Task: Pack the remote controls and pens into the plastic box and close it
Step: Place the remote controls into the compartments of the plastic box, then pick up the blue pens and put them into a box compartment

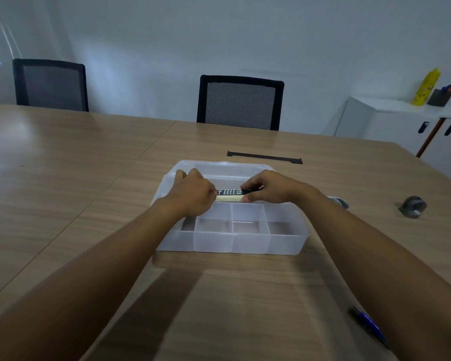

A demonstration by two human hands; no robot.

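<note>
One translucent plastic box (232, 230) on the wooden bench (63, 178), lid off, four small front compartments visible. One remote control (229, 192), dark with pale buttons, held level over the box's long rear section; a pale strip (228, 198) lies against its near edge, identity unclear. Left hand (193, 192) curled around the remote's left end. Right hand (268, 187) pinches the right end, fingers on top, thumb on the near side. Both forearms extended, converging. One blue pen (369, 325) on the bench, near right, beside the right forearm. Two chairs behind.
</note>
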